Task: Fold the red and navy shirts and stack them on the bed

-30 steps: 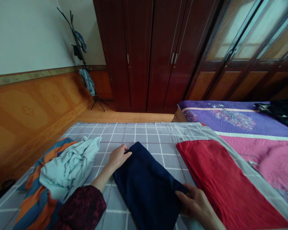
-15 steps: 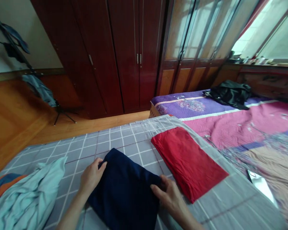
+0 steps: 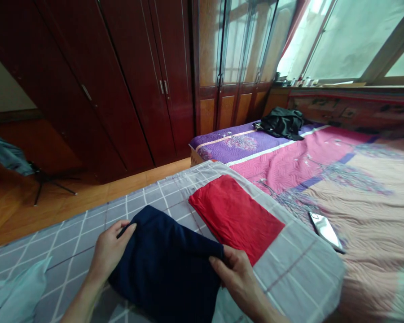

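Note:
A dark navy piece of cloth [image 3: 168, 269], folded into a rough rectangle, is held between my two hands over the grey checked sheet [image 3: 97, 226]. My left hand [image 3: 111, 244] pinches its left edge, thumb on top. On the other side my right hand [image 3: 234, 269] grips the upper right corner between thumb and fingers. The cloth's lower end runs out of view, and its exact kind cannot be told. Just beyond my right hand lies a folded red cloth [image 3: 235, 213], flat on the sheet.
Crumpled pale mint cloth [image 3: 20, 294] lies at the lower left. To the right, a patterned bedspread [image 3: 340, 179] carries a phone [image 3: 326, 231] and a black garment heap [image 3: 281, 123]. Dark red wardrobes [image 3: 138, 89] stand behind; a thin-legged stand [image 3: 42, 177] is at left.
My view has swung to the right, so everything appears further left. Both hands keep their hold on the navy cloth, whose top edge looks slightly more stretched toward the right.

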Tool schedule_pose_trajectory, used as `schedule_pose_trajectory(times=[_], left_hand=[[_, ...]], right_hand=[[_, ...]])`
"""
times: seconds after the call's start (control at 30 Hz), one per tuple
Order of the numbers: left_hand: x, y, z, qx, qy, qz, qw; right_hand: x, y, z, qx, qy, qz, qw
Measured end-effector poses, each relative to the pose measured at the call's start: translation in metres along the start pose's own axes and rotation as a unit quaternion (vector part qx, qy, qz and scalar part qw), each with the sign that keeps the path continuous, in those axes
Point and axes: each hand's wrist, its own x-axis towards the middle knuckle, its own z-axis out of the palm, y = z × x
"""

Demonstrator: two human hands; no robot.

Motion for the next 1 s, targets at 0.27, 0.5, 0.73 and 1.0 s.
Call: schedule_pose_trajectory(times=[0.27,0.5,0.73,1.0], left_hand=[[0.042,0.130,0.058,-0.067,-0.047,0.160,0.984],[0.087,0.197,0.136,-0.009,-0.097,0.236,0.967],[0.101,0.176,0.215,0.091,-0.163,0.183,0.965],[0.107,0.135,0.215,0.148,-0.200,0.150,0.957]], right_hand=[[-0.023,-0.032,-0.079,-0.015,0.181,-0.039,0.983],[-0.007,-0.023,-0.135,0.038,0.273,-0.068,0.959],[0.023,0.032,-0.168,0.033,0.291,0.035,0.956],[0.024,0.047,-0.169,-0.010,0.315,0.024,0.949]])
